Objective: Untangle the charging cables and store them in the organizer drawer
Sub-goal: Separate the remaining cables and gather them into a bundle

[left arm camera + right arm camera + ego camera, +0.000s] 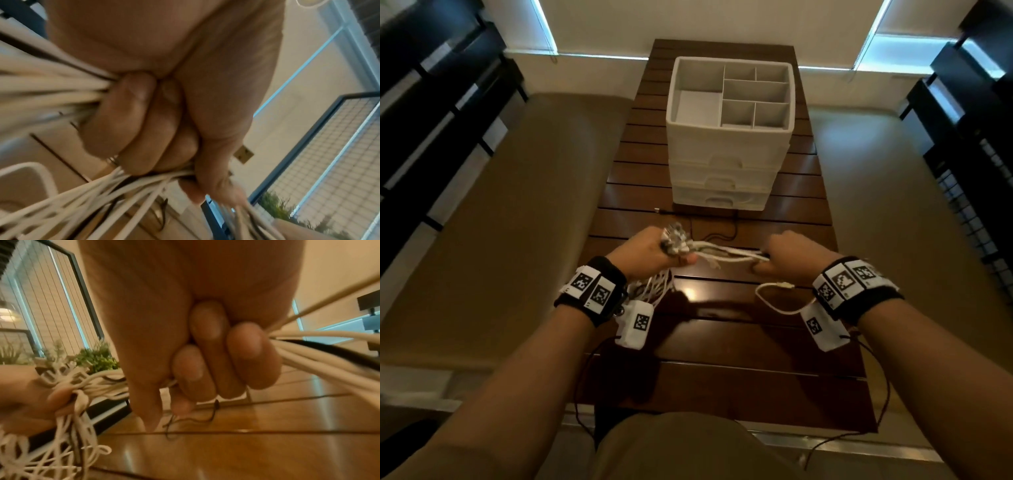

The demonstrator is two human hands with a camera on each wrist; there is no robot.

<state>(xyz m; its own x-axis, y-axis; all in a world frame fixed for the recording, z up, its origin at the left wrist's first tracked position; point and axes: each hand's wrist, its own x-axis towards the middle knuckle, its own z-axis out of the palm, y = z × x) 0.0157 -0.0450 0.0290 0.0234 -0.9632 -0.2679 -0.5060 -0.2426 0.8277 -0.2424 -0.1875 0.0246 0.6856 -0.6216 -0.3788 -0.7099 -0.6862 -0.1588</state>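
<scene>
A bundle of white charging cables [722, 253] stretches between my two hands above the wooden table [722, 342]. My left hand [654, 253] grips one end, where several plugs [674, 238] stick out above the fist and loose loops [650, 287] hang below. In the left wrist view its fingers [139, 123] are curled tight round the cables [51, 84]. My right hand [787, 257] grips the other end, its fingers [207, 353] closed round the cables [318, 350]. One white cable tail [777, 298] loops under my right wrist. The white organizer [729, 137] stands farther back, its drawers closed.
A thin black cable [715, 229] lies on the table between my hands and the organizer. The organizer's top tray [729, 92] has several open compartments. Beige benches [517, 222] flank the table on both sides. Dark shelving [431, 120] lines the walls, and a plant [96, 356] stands behind.
</scene>
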